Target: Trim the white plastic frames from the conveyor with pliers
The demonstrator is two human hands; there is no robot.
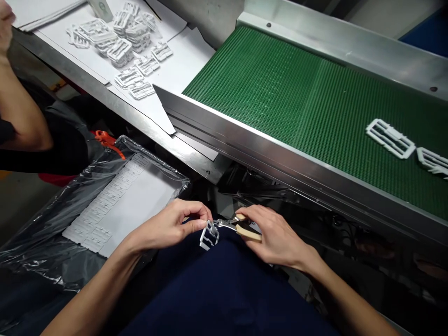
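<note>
My left hand [178,221] pinches a small white plastic frame [210,235] between thumb and fingers, above my dark blue clothing. From the right, my right hand [275,233] grips cutting pliers [249,232] with cream-coloured handles. The metal jaws of the pliers point left and meet the upper edge of the white frame, close to my left fingertips. Whether the jaws touch the plastic is too small to tell.
A green conveyor belt [280,88] carries white frames [391,138] at the right. White parts [122,37] are piled on the paper-covered table. Flat parts lie in a plastic-lined box [140,196] beside orange-handled cutters [107,140]. Another person's arm [21,102] is at the left.
</note>
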